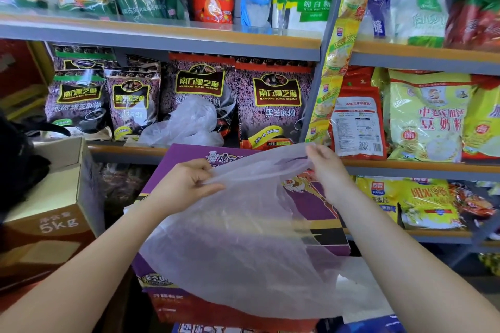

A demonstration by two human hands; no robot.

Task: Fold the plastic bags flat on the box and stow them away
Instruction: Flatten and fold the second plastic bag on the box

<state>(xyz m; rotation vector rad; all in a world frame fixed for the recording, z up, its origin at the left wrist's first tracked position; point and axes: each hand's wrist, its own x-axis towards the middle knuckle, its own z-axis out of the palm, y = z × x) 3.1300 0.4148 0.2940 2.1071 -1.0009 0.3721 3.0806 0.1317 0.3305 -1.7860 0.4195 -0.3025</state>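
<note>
I've got the bag (251,238) pinched at its top edge in both hands — left (186,181), right (328,170) — hanging over the box (311,205), and it's feather-light, floppy, slippery stuff — so I'd say grip the corners.

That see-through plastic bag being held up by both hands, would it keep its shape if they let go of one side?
Probably not. The plastic bag sags in soft folds below the left hand and right hand, so it looks floppy. It seems very light: thin enough to show the purple box through it. It may be slippery, given its sheen.
</note>
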